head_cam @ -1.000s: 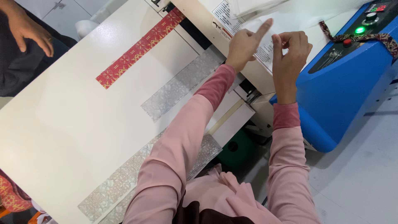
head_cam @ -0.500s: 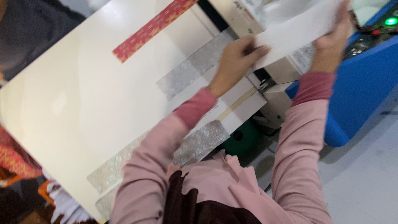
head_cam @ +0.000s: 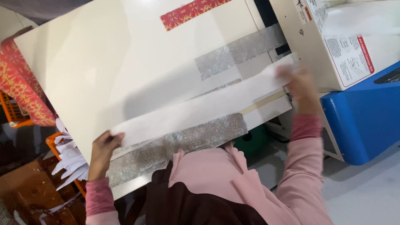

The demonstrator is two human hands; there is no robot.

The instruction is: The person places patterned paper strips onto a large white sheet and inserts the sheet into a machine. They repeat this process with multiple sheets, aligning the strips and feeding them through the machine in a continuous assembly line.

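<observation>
A long white strip (head_cam: 200, 109) stretches across the cream table (head_cam: 104, 71), held at both ends. My left hand (head_cam: 104, 148) pinches its near-left end at the table's front edge. My right hand (head_cam: 298, 85), blurred, grips its far-right end beside the machine. Under the strip lies a grey patterned fabric strip (head_cam: 175, 146) along the front edge. A second grey strip (head_cam: 239, 51) and a red patterned strip (head_cam: 191, 11) lie farther back.
A cream and blue machine (head_cam: 354, 83) with a warning label stands at the right. An orange crate (head_cam: 62, 150) with white strips sits below the table's left edge. Red patterned cloth (head_cam: 21, 83) hangs at the far left.
My hands left the machine, lifted a white strip, and spread apart. The strip now lies stretched over the table, left hand at the near edge. The view has swung left.
</observation>
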